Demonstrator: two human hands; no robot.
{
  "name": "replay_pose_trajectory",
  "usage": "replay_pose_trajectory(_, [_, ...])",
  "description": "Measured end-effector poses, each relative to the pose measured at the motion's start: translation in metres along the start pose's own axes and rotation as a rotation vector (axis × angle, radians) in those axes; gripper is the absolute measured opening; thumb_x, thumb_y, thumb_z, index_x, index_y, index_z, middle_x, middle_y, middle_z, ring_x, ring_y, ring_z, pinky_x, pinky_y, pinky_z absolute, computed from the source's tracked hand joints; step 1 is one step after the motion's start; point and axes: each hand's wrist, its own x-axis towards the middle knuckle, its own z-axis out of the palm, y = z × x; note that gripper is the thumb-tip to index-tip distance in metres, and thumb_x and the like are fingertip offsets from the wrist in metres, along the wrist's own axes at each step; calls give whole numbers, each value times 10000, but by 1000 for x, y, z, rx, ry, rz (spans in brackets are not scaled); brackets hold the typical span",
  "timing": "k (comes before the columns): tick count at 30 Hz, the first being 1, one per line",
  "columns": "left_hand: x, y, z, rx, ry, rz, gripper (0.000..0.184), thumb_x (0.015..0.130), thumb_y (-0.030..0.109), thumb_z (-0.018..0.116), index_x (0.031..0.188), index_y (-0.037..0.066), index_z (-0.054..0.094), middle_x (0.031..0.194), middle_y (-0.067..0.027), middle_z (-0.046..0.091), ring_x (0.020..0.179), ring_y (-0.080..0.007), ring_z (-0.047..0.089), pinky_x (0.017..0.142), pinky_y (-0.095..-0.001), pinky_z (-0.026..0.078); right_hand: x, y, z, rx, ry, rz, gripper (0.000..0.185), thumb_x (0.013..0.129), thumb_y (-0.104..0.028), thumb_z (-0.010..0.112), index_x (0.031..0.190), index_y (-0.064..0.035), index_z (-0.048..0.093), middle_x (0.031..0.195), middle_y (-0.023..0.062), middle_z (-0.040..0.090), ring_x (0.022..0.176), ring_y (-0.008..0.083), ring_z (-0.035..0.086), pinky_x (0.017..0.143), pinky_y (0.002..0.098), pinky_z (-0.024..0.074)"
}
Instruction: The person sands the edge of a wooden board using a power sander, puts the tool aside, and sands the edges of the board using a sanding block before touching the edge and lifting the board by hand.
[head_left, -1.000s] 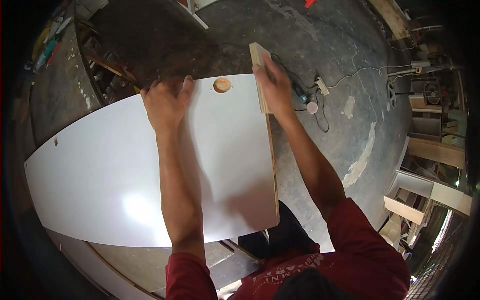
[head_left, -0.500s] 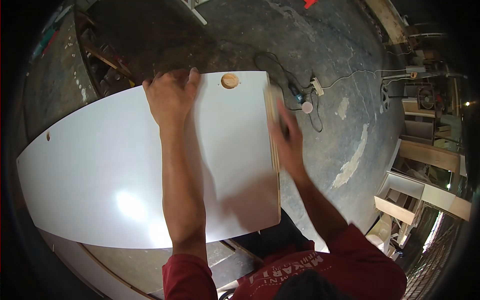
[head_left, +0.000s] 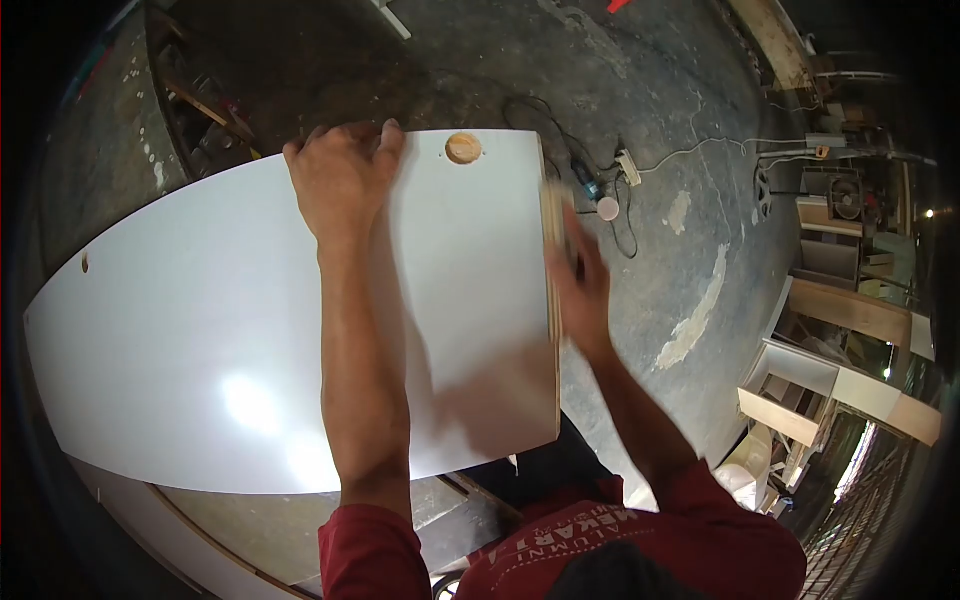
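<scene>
Wooden block point(head_left: 552, 255) and right grip point(head_left: 584, 275) holding it had slid nearer along the white panel point(head_left: 480, 260). Left grip point(head_left: 343, 175) draped over its rim, closure unclear; round hole point(head_left: 463, 149) cut, edge progress uncertain

Single head-worn view, facing forward and down, close overhead
</scene>
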Motion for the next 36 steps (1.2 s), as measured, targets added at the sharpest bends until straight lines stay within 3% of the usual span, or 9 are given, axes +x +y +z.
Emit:
replay_pose_trajectory(4, [-3, 0, 2, 3, 12, 15, 364, 884, 398, 661, 886, 68, 816, 789, -83, 765, 883, -255, 674, 1008, -400, 394, 127, -23, 19, 121, -32, 110, 588, 977, -281, 610, 1502, -45, 487, 1296, 157, 607, 1133, 221, 601, 971, 356, 483])
replay_pose_trajectory(11, [1, -3, 2, 21, -37, -25, 398, 886, 423, 653, 941, 63, 814, 848, -103, 774, 915, -274, 696, 1047, -398, 380, -78, -7, -17, 83, 0, 5, 575, 958, -134, 658, 1498, -37, 486, 1401, 182, 574, 1273, 226, 557, 1068, 364, 442])
replay_pose_trajectory(13, [-2, -4, 5, 55, -59, -7, 411, 887, 435, 650, 958, 65, 814, 869, -106, 777, 913, -280, 702, 1053, -401, 377, -57, 11, -14, -1, -1, -68, 571, 960, -147, 657, 1497, -49, 490, 1406, 179, 570, 1277, 235, 555, 1076, 373, 437])
replay_pose_trajectory(16, [1, -10, 7, 26, -34, 15, 466, 869, 495, 637, 995, 83, 815, 909, -118, 781, 923, -296, 711, 1069, -411, 370, 72, -26, 7, 225, -75, 190, 520, 956, -169, 667, 1449, -50, 552, 1319, 177, 612, 1197, 248, 595, 1036, 370, 457])
replay_pose_trajectory(19, [8, -14, 9, 32, -79, -15, 520, 847, 549, 616, 1031, 104, 813, 944, -132, 781, 979, -298, 711, 1085, -414, 362, 21, -16, 2, 134, 8, 137, 520, 949, -178, 678, 1434, -32, 561, 1300, 177, 624, 1151, 248, 608, 1012, 370, 465])
replay_pose_trajectory(23, [9, -16, 10, 68, -93, -41, 596, 832, 613, 556, 1111, 144, 796, 1062, -127, 772, 1059, -295, 698, 1104, -411, 354, -189, -11, -37, 88, 40, 139, 548, 921, -147, 698, 1437, -31, 558, 1413, 211, 550, 1364, 344, 506, 1161, 442, 363])
replay_pose_trajectory(26, [13, -22, 15, 71, -119, -65, 647, 804, 648, 536, 1196, 189, 769, 1160, -106, 755, 1133, -293, 679, 1141, -409, 333, -179, -13, -37, 94, 34, 175, 560, 911, -165, 715, 1433, -29, 563, 1392, 214, 570, 1328, 320, 535, 1125, 423, 394])
replay_pose_trajectory(29, [15, -14, 7, 89, -171, -129, 649, 787, 648, 556, 1226, 215, 758, 1239, -92, 731, 1205, -305, 645, 1133, -385, 375, -60, -19, -18, 182, 43, 205, 542, 917, -167, 721, 1418, -26, 572, 1282, 207, 629, 1262, 279, 573, 1032, 394, 445])
replay_pose_trajectory(36, [22, -24, 10, 64, -193, -142, 727, 779, 736, 575, 1270, 223, 730, 1318, -79, 695, 1293, -312, 597, 1131, -391, 385, -229, -20, -51, 111, 6, 140, 546, 933, -168, 702, 1414, 44, 551, 1460, 267, 479, 1373, 364, 488, 1135, 444, 396])
